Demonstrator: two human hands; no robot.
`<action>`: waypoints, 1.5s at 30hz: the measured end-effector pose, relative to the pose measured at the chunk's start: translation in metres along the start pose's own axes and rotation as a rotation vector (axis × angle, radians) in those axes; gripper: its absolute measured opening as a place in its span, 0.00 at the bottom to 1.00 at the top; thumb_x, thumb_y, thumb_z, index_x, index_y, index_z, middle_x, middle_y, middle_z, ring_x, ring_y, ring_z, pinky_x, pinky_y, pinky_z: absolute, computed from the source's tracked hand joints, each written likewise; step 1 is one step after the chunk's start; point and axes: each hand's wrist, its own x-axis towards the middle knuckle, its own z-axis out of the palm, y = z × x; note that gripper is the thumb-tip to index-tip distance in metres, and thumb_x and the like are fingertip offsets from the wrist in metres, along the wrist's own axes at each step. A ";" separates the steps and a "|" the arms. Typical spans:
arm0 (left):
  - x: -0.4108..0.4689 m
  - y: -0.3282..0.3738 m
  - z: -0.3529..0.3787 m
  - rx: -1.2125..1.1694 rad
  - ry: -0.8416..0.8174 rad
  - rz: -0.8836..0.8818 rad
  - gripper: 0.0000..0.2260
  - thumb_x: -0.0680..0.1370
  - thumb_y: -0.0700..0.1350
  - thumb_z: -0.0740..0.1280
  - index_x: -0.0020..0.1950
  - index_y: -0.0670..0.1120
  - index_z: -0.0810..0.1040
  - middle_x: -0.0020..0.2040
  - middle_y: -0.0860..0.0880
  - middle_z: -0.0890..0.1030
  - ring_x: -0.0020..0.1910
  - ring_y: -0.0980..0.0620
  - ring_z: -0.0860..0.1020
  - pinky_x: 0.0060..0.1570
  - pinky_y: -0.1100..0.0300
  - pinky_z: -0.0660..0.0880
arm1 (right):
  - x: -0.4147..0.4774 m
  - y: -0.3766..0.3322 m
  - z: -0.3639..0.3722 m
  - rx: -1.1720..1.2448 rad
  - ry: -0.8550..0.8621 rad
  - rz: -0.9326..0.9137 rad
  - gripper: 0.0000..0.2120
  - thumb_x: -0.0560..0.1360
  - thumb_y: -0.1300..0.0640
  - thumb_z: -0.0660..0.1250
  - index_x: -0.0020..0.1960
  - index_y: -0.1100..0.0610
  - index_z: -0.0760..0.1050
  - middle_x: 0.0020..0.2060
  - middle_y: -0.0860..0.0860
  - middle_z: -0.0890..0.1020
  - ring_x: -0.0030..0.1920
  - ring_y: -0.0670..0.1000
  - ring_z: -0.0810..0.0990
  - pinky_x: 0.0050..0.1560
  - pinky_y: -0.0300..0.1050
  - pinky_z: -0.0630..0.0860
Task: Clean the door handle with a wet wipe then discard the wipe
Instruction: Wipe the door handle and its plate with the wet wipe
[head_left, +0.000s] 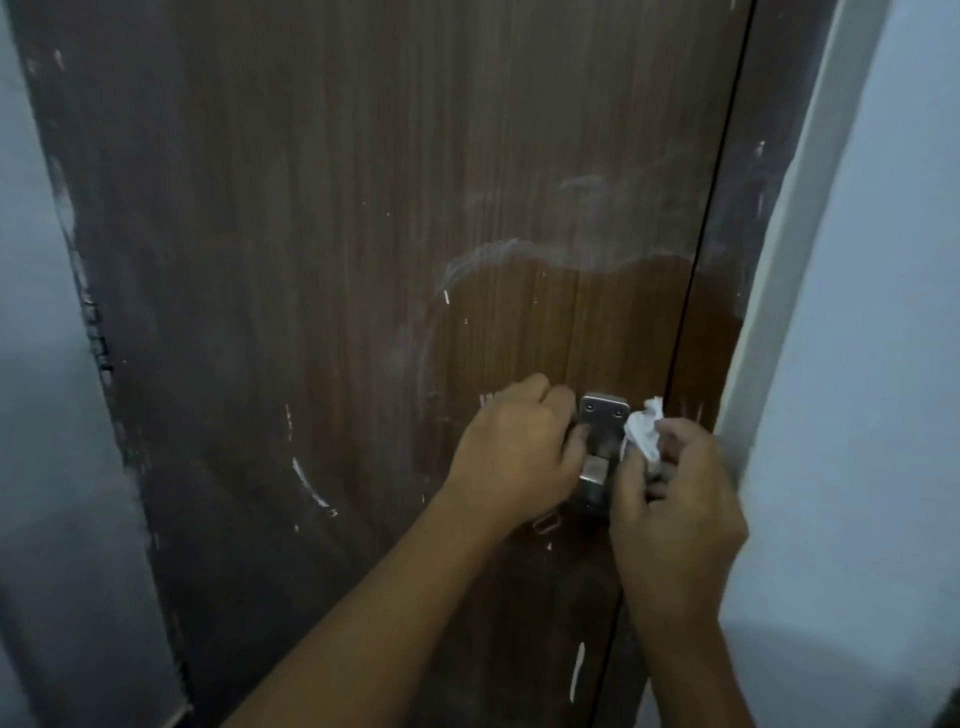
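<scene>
A metal door handle plate (602, 415) sits low on the right side of a dark brown wooden door (363, 234). My left hand (519, 452) curls around the lever part of the handle, which is mostly hidden under my fingers. My right hand (675, 499) pinches a crumpled white wet wipe (644, 428) and presses it against the right edge of the plate.
The door carries white smears and scratches, with a darker wiped patch above the handle. A white door frame (779, 312) and pale wall (883, 364) stand to the right. A grey wall (47, 415) borders the door on the left.
</scene>
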 end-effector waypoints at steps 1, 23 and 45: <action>-0.002 0.006 0.008 -0.013 -0.002 0.016 0.09 0.77 0.49 0.60 0.48 0.45 0.76 0.44 0.48 0.75 0.41 0.53 0.72 0.37 0.61 0.66 | -0.008 0.002 -0.002 -0.003 0.013 0.019 0.12 0.75 0.63 0.65 0.57 0.64 0.75 0.47 0.59 0.81 0.43 0.55 0.80 0.41 0.40 0.75; -0.016 0.010 0.039 0.143 -0.035 -0.028 0.16 0.77 0.50 0.48 0.45 0.44 0.72 0.25 0.50 0.75 0.21 0.51 0.71 0.30 0.60 0.62 | 0.017 0.014 0.040 -0.249 0.225 -0.076 0.15 0.77 0.61 0.58 0.53 0.69 0.79 0.47 0.64 0.81 0.46 0.59 0.81 0.50 0.44 0.76; -0.015 0.007 0.039 0.017 -0.071 0.002 0.10 0.81 0.49 0.52 0.52 0.45 0.68 0.31 0.53 0.71 0.28 0.52 0.69 0.36 0.56 0.60 | 0.000 0.035 0.032 -0.335 0.057 -0.271 0.16 0.79 0.60 0.55 0.53 0.67 0.80 0.35 0.59 0.80 0.35 0.57 0.77 0.37 0.44 0.74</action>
